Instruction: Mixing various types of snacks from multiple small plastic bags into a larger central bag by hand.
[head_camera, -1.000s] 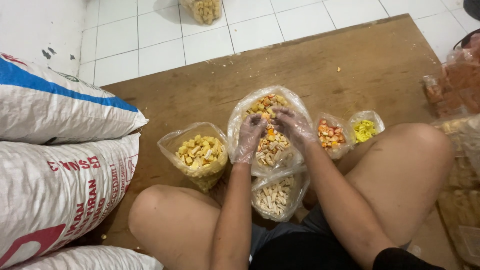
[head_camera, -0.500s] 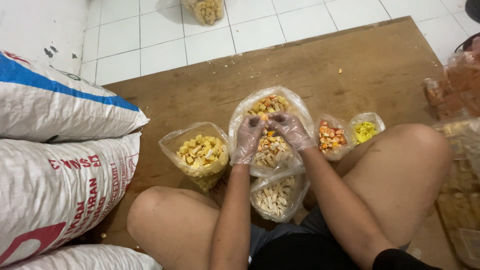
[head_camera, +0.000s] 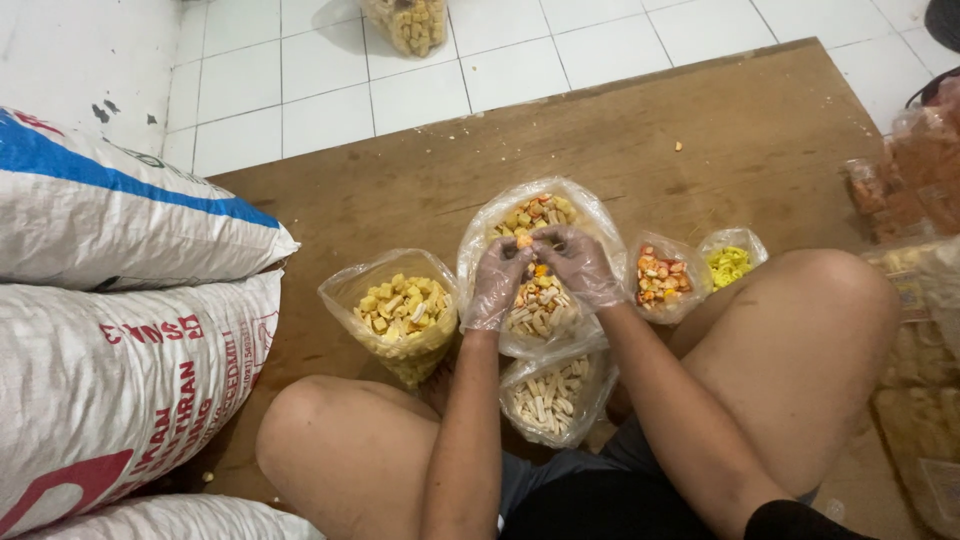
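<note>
Woven white sacks (head_camera: 120, 330) with red and blue print are stacked well off to the left of the hands, on a brown board (head_camera: 640, 130). Between the knees, a clear bag of mixed snacks (head_camera: 535, 265) stands open; both gloved hands are inside its mouth. Left hand (head_camera: 497, 282) and right hand (head_camera: 580, 265) nearly touch at the fingertips, curled narrow around small pieces. Just left sits a bag of yellow cubes (head_camera: 400, 310); just right, a small bag of orange bits (head_camera: 661, 278).
</note>
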